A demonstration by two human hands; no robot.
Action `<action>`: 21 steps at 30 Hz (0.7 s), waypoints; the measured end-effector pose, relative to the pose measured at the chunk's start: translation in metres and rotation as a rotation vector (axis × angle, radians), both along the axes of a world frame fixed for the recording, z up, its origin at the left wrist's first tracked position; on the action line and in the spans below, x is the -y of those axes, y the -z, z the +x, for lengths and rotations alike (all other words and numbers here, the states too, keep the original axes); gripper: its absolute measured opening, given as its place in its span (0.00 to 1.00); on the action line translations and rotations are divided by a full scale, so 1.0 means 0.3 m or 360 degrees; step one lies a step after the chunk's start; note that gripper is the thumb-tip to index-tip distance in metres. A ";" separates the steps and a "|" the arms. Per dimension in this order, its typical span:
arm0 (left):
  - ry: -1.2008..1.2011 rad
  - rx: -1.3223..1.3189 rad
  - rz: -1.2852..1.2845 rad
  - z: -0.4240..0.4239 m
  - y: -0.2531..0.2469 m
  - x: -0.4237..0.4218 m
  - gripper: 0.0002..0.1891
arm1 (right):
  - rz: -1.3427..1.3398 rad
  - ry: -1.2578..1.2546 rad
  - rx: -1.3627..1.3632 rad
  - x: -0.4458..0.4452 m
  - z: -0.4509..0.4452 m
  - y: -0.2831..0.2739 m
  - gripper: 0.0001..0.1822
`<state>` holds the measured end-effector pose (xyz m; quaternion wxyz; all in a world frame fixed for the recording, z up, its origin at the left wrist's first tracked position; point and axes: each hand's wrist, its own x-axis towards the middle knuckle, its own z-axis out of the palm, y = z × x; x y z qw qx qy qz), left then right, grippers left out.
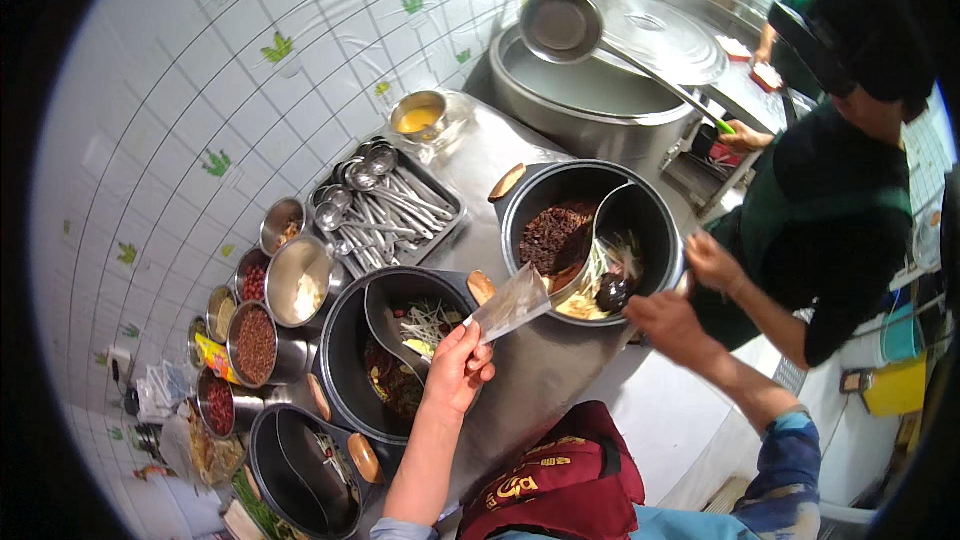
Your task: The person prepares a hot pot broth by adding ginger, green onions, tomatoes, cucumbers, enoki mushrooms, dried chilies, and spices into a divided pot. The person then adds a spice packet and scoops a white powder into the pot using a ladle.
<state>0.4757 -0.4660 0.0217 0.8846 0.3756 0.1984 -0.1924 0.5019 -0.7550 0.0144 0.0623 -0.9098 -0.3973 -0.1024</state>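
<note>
My left hand (459, 367) pinches the end of a small clear plastic packet (514, 304), which reaches over the rim of the far divided pot (510, 240). That pot holds a dark, grainy heap in red sauce on one side and shredded scallion, pale slices and a round dark piece on the other. My right hand (671, 322), blurred and with its fingers curled, is beside the pot's right rim; whether it holds anything cannot be told. Below the left forearm and to its left stands a second divided pot (326, 360) with scallion shreds and red seasoning.
A third divided pot (255, 457) stands at the lower left. Metal bowls of spices (253, 345) and a tray of ladles (450, 229) line the wall. Across the counter, a co-worker (832, 187) holds a long-handled ladle (562, 26) over a large steel stockpot (517, 90); their other hand nears the far pot.
</note>
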 end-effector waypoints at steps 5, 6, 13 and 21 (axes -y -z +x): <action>-0.0070 0.0017 -0.0094 -0.069 0.012 -0.016 0.03 | -0.0370 -0.0033 0.0103 0.064 0.171 -0.036 0.10; -0.0090 0.0012 -0.0137 -0.075 0.016 -0.010 0.02 | -0.0391 -0.0061 0.0111 0.074 0.203 -0.039 0.09; -0.0217 0.0138 -0.0562 -0.139 0.044 -0.024 0.04 | -0.0690 0.0048 -0.0127 0.023 0.373 -0.084 0.09; -0.0898 0.0603 -0.0929 -0.491 -0.005 -0.212 0.08 | -0.0144 -0.0062 -0.0242 -0.355 0.364 -0.193 0.09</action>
